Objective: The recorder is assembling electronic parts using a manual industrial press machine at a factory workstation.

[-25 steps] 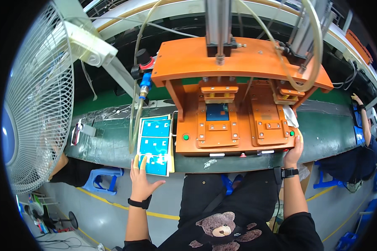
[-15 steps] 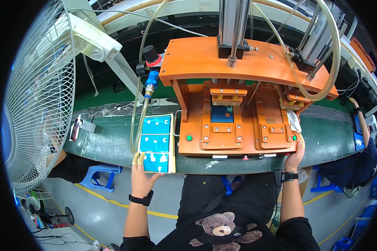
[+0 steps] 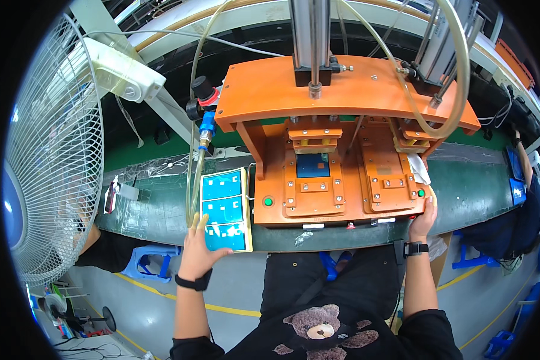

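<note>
My left hand (image 3: 198, 249) rests with fingers spread on the near end of a blue panel strip (image 3: 225, 209) in a pale tray, lying on the green bench left of the press. An orange press fixture (image 3: 336, 156) stands in the middle, with a blue board (image 3: 313, 165) seated in its left nest. A green button (image 3: 268, 201) sits at the fixture's left front corner. My right hand (image 3: 424, 217) lies at the right front corner, with its thumb by the other green button (image 3: 420, 193); it holds nothing.
A large white fan (image 3: 48, 162) stands close on the left. Clear hoses (image 3: 193, 174) hang beside the press column. Another person (image 3: 531, 198) works at the right end of the green bench (image 3: 474, 192). A blue stool (image 3: 150, 261) stands under the bench.
The view has moved closer to the press. My left hand stays on the panel tray's near end and my right hand stays at the fixture's right corner.
</note>
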Available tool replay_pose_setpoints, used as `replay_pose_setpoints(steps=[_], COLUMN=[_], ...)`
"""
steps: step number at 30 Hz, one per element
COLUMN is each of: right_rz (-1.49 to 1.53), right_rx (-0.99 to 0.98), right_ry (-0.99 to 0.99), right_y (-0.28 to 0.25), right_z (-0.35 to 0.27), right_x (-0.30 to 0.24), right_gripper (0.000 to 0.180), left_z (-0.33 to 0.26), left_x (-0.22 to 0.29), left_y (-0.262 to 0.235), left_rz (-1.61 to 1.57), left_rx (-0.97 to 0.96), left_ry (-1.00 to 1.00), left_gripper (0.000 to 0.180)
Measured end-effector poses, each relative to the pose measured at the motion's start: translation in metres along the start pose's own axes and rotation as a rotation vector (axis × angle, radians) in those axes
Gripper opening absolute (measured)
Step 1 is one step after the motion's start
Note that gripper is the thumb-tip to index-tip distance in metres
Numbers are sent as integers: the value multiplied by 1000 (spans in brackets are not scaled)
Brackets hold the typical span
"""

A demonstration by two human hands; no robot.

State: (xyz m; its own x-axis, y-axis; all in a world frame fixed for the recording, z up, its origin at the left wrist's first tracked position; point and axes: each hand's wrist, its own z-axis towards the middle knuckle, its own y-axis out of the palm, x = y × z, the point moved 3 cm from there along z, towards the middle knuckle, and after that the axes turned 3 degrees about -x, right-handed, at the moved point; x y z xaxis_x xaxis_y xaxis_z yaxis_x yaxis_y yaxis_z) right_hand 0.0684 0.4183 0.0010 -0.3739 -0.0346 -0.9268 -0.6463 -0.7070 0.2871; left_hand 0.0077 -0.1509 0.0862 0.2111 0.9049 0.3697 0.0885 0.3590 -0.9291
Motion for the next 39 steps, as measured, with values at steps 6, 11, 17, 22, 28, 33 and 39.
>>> replay_pose_setpoints(steps=[6,11,17,22,28,33,39], right_rz=[-26,-8,-21,0,12,13,-10], right_rx=[-26,-32,-46,-36,-37,-43,-78], right_ry=[-6,-14,7,2,-6,8,17], right_y=[-3,-2,-1,-1,1,-2,-1], right_z=[0,-1,-1,-1,-1,-1,-1], right_x=[0,-5,-4,-4,-5,-3,-6], right_gripper=[42,40,41,42,42,42,42], left_z=[111,160,160,155,156,148,94], left_x=[16,14,10,17,13,15,-5], left_y=[-14,10,22,17,18,14,6], left_rz=[38,2,-85,-188,-221,-60,51], left_rx=[30,-33,-94,-52,-68,35,144], left_ry=[258,259,176,88,116,163,94], left_gripper=[77,58,52,49,52,55,66])
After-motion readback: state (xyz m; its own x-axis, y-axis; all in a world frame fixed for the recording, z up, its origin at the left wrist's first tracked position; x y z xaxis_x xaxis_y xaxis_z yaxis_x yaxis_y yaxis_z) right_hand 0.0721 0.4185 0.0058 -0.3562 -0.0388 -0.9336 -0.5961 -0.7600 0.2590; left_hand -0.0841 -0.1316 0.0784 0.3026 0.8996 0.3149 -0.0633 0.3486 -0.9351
